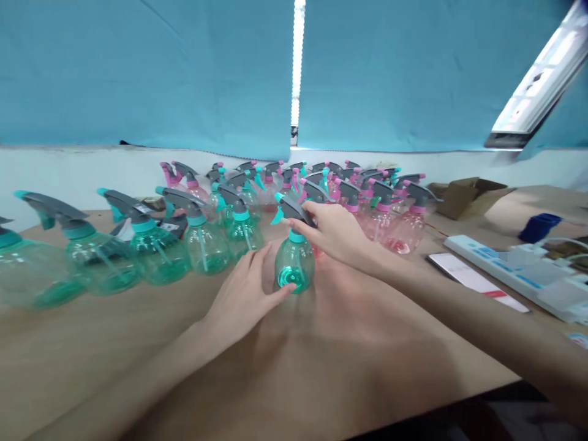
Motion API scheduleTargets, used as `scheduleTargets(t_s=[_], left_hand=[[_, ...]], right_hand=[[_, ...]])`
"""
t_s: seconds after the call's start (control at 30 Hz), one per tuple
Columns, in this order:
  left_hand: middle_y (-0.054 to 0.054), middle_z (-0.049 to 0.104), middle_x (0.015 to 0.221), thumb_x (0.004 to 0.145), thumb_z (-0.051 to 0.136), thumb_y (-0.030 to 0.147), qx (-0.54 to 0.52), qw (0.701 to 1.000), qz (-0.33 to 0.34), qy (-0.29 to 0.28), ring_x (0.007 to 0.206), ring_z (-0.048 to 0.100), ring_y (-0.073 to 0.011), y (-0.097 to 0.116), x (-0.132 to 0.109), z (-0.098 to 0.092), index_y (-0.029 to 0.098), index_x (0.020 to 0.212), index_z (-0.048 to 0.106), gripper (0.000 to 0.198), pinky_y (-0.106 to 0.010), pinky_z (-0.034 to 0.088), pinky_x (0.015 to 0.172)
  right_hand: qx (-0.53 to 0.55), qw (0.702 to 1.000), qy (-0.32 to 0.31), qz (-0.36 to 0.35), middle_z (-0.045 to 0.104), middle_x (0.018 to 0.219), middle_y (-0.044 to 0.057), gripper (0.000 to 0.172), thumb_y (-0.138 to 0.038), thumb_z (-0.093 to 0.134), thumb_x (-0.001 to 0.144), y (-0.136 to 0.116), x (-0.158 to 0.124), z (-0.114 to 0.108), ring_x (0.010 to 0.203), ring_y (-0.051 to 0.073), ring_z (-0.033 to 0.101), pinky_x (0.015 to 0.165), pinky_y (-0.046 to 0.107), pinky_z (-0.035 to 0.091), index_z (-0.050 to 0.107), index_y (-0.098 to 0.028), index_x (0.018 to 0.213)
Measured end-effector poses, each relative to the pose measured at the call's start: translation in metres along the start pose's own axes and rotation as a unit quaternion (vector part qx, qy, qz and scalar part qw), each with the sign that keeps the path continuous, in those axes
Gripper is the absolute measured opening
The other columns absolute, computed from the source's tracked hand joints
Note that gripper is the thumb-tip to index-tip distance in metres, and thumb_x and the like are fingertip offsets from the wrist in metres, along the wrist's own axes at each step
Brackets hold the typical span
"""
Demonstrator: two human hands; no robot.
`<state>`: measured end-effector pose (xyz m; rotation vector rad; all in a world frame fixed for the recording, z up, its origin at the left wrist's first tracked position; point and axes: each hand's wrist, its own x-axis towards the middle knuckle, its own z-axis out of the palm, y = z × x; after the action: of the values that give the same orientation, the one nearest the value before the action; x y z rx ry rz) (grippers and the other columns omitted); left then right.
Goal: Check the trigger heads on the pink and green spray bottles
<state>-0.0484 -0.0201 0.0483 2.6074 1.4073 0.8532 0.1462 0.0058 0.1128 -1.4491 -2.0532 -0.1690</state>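
Note:
A green see-through spray bottle (294, 260) with a grey and turquoise trigger head stands upright in front of me. My right hand (328, 229) is closed around the back of its grey spray head. Low on the bottle's left side, my left hand (245, 285) touches it, thumb across the front near the base; its other fingers are partly hidden behind. Left of this bottle runs a row of green spray bottles (209, 248). Pink spray bottles (407, 229) stand behind my right hand, and more of both colours crowd the back.
On the right lie a phone (478, 282) and a white power strip (509, 269) with cables. Behind them are an open cardboard box (473, 196) and a dark blue object (539, 226). Blue curtains (147, 73) hang above the wooden table (349, 380).

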Motion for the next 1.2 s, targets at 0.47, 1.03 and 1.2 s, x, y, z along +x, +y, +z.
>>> scheduleTargets(t_s=[0.47,1.03,1.2], left_hand=[[-0.011,0.047,0.135,0.079,0.068,0.041,-0.289,0.952,0.049,-0.082,0.128,0.039,-0.0319,0.054,0.001,0.057,0.027,0.137,0.029,0.072,-0.052,0.035,0.102],[-0.01,0.05,0.128,0.064,0.079,0.052,-0.267,0.955,0.054,-0.113,0.117,0.048,-0.0348,0.052,0.016,0.07,0.027,0.13,0.036,0.083,-0.051,0.041,0.094],[-0.012,0.046,0.132,0.064,0.078,0.054,-0.173,0.974,0.051,-0.137,0.12,0.043,-0.0364,0.032,0.01,0.066,0.026,0.14,0.027,0.095,-0.053,0.038,0.096]], right_hand=[[0.314,0.948,-0.036,-0.028,0.059,0.086,0.0,0.039,-0.044,0.071,0.071,0.032,-0.066,-0.026,0.075,0.014,0.056,0.065,0.028,0.046,0.053,-0.022,0.098],[0.384,0.923,-0.018,0.001,0.067,0.096,0.0,0.025,-0.022,0.058,0.074,0.046,-0.055,-0.003,0.086,0.019,0.064,0.076,0.037,0.052,0.054,-0.028,0.098],[0.397,0.917,-0.047,0.012,0.065,0.075,-0.002,0.029,-0.025,0.053,0.074,0.045,-0.045,0.0,0.068,0.018,0.064,0.064,0.036,0.054,0.058,-0.029,0.102]])
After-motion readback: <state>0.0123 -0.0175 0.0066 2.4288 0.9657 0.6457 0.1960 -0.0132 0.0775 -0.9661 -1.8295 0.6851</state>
